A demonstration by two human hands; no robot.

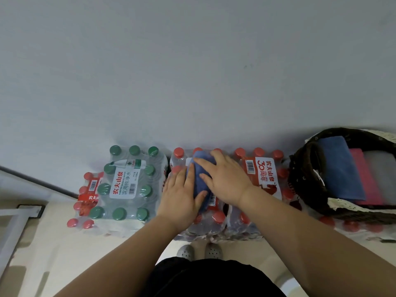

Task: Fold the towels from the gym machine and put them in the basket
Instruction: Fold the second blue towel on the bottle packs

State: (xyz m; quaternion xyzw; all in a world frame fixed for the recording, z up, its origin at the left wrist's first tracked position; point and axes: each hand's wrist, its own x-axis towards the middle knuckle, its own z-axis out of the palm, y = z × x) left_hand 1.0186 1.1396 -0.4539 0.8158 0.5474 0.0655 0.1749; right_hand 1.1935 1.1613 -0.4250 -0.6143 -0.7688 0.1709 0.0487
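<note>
A small blue towel (199,179) lies folded on top of a shrink-wrapped pack of red-capped water bottles (216,215). My left hand (181,196) presses flat on its left side, thumb against the towel. My right hand (225,179) lies flat over its right and top part, fingers spread. Much of the towel is hidden under both hands. At the far right stands a dark woven basket (304,174) with a lace trim. It holds a folded blue towel (340,170), a pink one (368,179) and a pale one (383,168) side by side.
A pack of green-capped bottles (128,185) sits left of the towel, on more red-capped packs (85,202). Another red-capped pack (265,179) lies between the towel and the basket. A plain wall rises behind. My grey shoes (199,251) are on the pale floor below.
</note>
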